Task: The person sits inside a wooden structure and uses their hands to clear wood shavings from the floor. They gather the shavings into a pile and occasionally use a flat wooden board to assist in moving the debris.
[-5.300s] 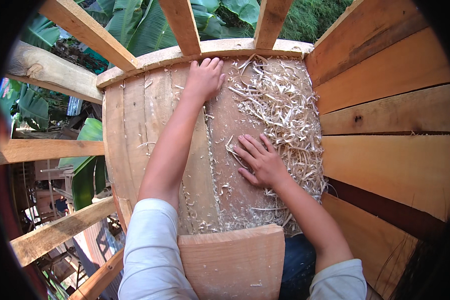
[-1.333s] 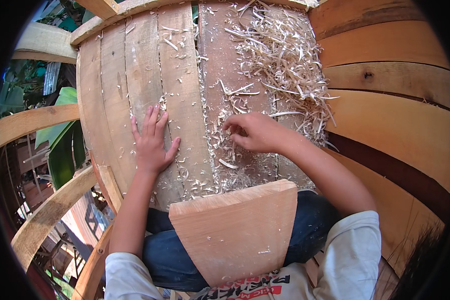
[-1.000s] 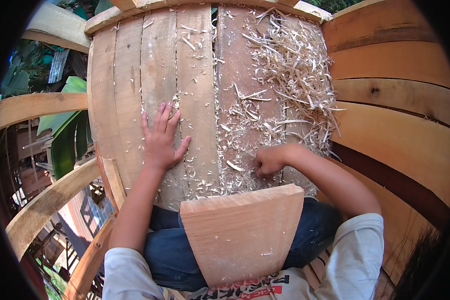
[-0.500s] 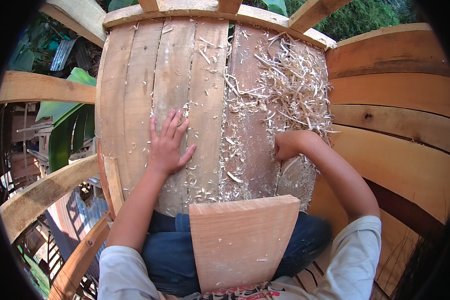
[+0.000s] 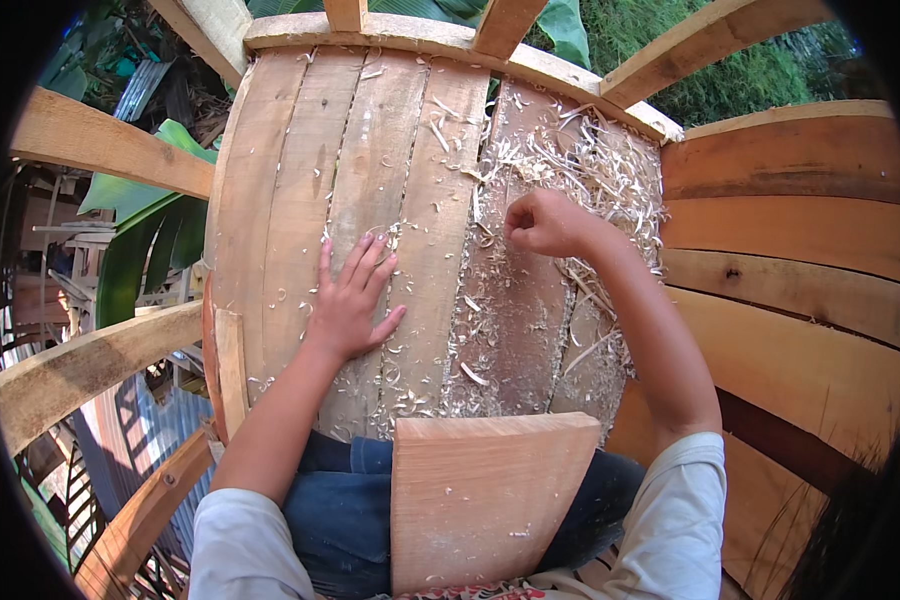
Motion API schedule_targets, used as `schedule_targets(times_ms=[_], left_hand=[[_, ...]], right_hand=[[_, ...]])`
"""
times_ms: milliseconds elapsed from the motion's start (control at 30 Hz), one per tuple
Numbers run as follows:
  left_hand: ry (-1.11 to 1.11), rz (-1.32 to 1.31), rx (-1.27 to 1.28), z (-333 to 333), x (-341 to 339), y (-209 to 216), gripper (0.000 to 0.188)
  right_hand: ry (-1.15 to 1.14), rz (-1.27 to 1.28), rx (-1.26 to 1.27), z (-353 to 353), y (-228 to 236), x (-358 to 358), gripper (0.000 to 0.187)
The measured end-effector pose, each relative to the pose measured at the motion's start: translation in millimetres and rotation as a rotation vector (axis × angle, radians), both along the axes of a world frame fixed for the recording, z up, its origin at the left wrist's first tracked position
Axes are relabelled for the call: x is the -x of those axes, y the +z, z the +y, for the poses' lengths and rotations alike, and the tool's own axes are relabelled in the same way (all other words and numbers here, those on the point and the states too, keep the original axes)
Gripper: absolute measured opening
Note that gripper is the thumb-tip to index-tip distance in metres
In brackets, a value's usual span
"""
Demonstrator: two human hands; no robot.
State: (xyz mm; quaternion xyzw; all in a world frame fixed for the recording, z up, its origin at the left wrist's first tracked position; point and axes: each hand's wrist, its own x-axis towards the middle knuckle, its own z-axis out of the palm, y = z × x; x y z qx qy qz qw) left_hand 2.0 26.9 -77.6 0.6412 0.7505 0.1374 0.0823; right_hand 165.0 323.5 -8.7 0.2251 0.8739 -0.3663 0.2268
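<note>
My left hand [image 5: 352,308] lies flat with its fingers spread on the pale plank floor [image 5: 300,180]. Over the darker plank to the right is my right hand [image 5: 550,222], curled into a fist; what it holds, if anything, is hidden. Curly wood shavings [image 5: 615,185] are heaped beyond and to the right of that fist, and smaller ones are strewn between my hands. A smooth wooden board [image 5: 490,510] stands tilted against me between my legs, apart from both hands, with a few bits of shaving on its face.
A wall of orange-brown boards [image 5: 790,230] closes off the right side. Slanting wooden rails [image 5: 100,360] run along the left, with a big green leaf [image 5: 135,220] outside them. A wooden beam [image 5: 420,38] edges the floor at the far end.
My right fist has moved forward and left across the planks, and shavings by it have shifted. My left hand stays flat on the planks. The whole view has tilted slightly.
</note>
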Motion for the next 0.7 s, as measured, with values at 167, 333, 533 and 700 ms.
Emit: schedule_targets(times_ms=[167,333,533,700], left_hand=[[0.004,0.001,0.019,2,0,-2,0.066],[-0.001,0.009,0.013,4,0,1,0.066],[-0.001,0.010,0.033,3,-1,1,0.066],[-0.006,-0.008,0.006,2,0,-1,0.068]], right_hand=[[0.029,-0.012,-0.235,-6,-16,8,0.017],[-0.005,0.303,-0.545,27,-19,21,0.015],[-0.261,-0.114,-0.522,51,-33,9,0.015],[-0.461,0.210,-0.381,53,-35,41,0.029]])
